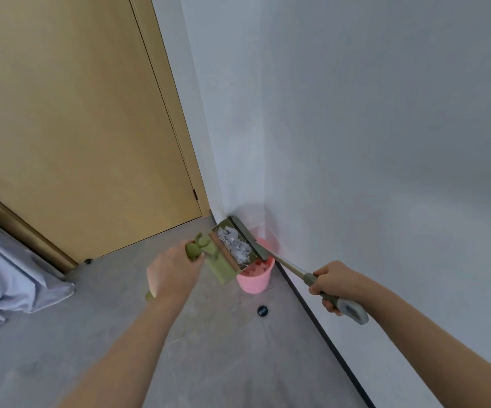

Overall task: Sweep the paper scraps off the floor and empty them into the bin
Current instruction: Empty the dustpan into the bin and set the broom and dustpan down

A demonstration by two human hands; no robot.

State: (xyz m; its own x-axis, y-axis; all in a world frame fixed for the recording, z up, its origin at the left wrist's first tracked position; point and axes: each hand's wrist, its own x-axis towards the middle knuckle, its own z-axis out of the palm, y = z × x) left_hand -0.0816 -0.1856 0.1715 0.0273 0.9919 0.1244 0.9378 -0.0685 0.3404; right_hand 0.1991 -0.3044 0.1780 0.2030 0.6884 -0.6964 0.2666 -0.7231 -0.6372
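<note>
Both forearms reach forward from the bottom edge, the nearest things in sight. At the end of one, the right hand [331, 282] is clenched around the grey grip of a broom handle [318, 279], thumb and fingers wrapped over it, with the butt of the grip sticking out behind the hand toward the camera. From those fingers the metal shaft runs up and left to the grey broom head [247, 238], which lies along the far edge of the green dustpan [229, 254]. The left hand [176, 270] grasps the dustpan's green handle, its fingers curled around the stem so that the rounded knob shows just above the knuckles. White paper scraps [235, 245] are heaped inside the pan, between the broom head and the pan's back wall, just beyond the left hand's fingers and well ahead of the right hand's. Directly under the pan's lower corner stands the pink bin [254, 279], in the corner of the room; more scraps show inside its mouth, and the pan covers much of its opening. Grey floor [209, 334] spreads below, with a small black round object [263, 310] lying on it near the bin's base. A dark skirting strip runs along the white wall [385, 142] on the right. To the left is a tan wooden door [76, 128], and pale bedding [8, 275] hangs at the left edge.
</note>
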